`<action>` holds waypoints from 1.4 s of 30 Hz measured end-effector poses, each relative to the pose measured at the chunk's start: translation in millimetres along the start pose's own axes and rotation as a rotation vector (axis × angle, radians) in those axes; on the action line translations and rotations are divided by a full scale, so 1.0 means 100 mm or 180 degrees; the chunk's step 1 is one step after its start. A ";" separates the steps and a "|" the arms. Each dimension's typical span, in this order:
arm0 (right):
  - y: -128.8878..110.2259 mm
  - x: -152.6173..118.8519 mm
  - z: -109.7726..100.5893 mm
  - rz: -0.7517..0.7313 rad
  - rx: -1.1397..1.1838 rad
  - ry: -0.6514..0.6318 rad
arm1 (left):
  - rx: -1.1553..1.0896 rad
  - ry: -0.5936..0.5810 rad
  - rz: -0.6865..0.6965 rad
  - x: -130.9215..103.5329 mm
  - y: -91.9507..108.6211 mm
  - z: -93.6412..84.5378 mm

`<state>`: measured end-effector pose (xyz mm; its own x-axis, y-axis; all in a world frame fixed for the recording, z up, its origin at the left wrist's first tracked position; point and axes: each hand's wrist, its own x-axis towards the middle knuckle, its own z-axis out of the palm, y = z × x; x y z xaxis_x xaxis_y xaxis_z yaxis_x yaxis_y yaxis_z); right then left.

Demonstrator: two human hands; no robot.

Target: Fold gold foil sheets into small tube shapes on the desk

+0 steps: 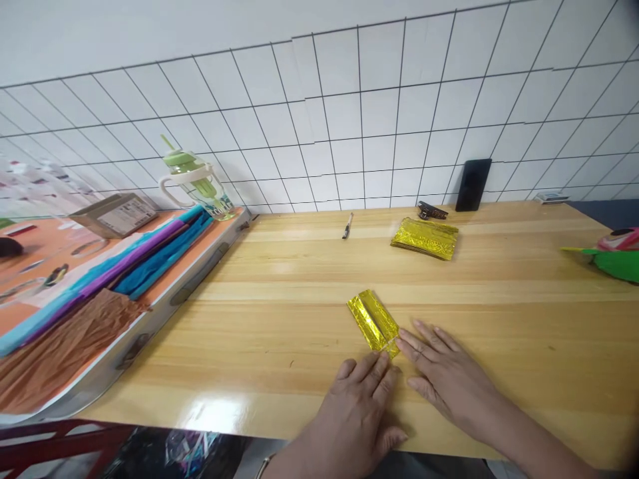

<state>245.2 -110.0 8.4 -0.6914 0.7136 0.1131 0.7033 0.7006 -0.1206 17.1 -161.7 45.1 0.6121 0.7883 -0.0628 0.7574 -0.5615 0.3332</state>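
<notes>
A folded sheet of shiny gold foil paper lies on the wooden table, with a crease running along its length. The fingertips of my left hand press down on its near end, thumb held apart and nothing gripped. My right hand rests flat with fingers spread, its fingertips touching the paper's right corner. That near corner is partly hidden under the fingers. Farther back sits a stack of similar gold foil paper.
Behind the stack are a dark hair clip and a black phone leaning on the tiled wall. A pen lies left of them. On the left, an orange-topped surface carries a green-lidded bottle, coloured paper and a cardboard box.
</notes>
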 end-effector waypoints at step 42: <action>0.02 1.30 0.15 0.0662 -0.0760 0.0001 | 0.1383 0.1249 0.0294 0.40 0.37 0.50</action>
<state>153.8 -15.6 7.9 -0.5286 0.8417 0.1105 0.8486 0.5206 0.0939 80.9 -163.1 7.9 0.6127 0.7189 0.3284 0.7794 -0.6185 -0.1002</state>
